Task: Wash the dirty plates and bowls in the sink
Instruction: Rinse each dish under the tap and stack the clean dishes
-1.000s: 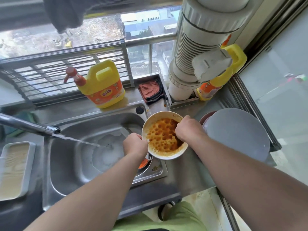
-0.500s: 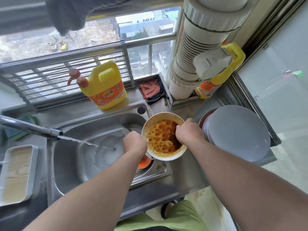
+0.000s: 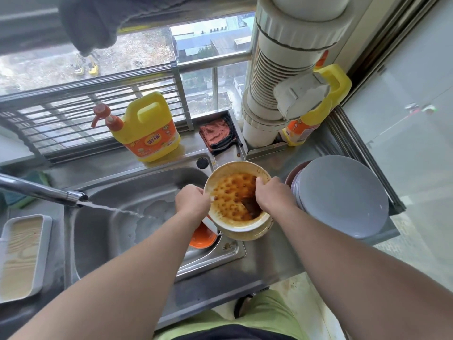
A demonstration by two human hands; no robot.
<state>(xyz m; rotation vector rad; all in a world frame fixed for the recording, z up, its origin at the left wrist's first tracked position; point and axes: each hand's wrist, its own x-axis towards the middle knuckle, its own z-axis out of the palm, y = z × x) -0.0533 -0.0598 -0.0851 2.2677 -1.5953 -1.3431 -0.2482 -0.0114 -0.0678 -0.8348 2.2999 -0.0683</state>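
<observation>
In the head view, a cream bowl point(image 3: 239, 197) full of orange, greasy residue is held above the right edge of the sink point(image 3: 103, 231), partly over the steel desk point(image 3: 274, 256). A second bowl of the same kind seems to be nested under it, but this cannot be told for sure. The bowl is gripped at its left rim by the left hand point(image 3: 192, 201), whose fingers are curled over the edge. The right hand point(image 3: 272, 195) is placed on the right rim, with its fingers bent down into the bowl; whether a dark thing inside, perhaps a spoon or a scrubber, is pinched by them cannot be told.

The bowl is judged to be stiff, breakable and rather light, and its oily inside is likely to be slippery. It is best taken by the rim with both hands, where less grease is seen.

Water is running from the faucet point(image 3: 41, 190) into the sink, well apart from the bowl. An orange dish point(image 3: 203, 238) lies in the sink just under the left hand. A stack of grey plates point(image 3: 343, 195) stands on the desk just beside the right hand. A yellow detergent jug point(image 3: 149, 128) stands behind the sink.
</observation>
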